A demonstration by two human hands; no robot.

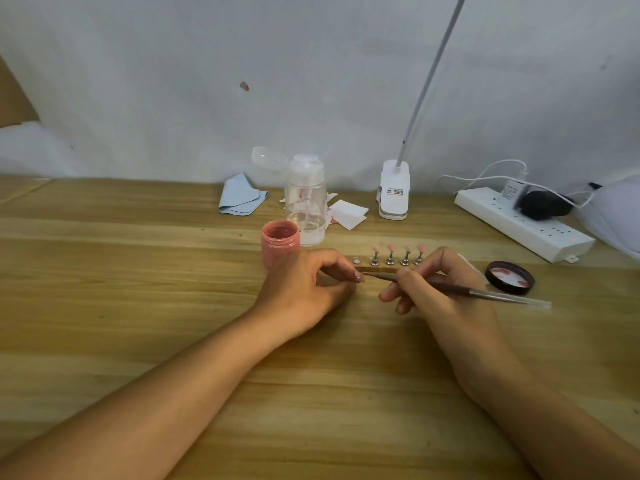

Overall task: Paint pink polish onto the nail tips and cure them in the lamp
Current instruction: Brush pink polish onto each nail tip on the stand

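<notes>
Four nail tips (390,248), pink and glossy, stand in a row on small metal stands (390,260). They sit on a pale wooden surface (138,271) with streaky grain, set against a plain white wall (311,81). Near the row's left end is the open polish jar (280,242), squat, round and pink. Its black lid (509,277) lies upturned to the right.

The right hand (440,292) pinches a slim brush (450,288) in its fingers, bristles reaching the left fingertips. The left hand (304,289) rests on the wood in front of the row, fingers curled, thumb and forefinger pressed together. Whether they pinch anything I cannot tell.

Behind stand a clear pump bottle (306,199), a folded blue cloth (240,199), a white clip lamp (394,190) and a power strip (523,223).
</notes>
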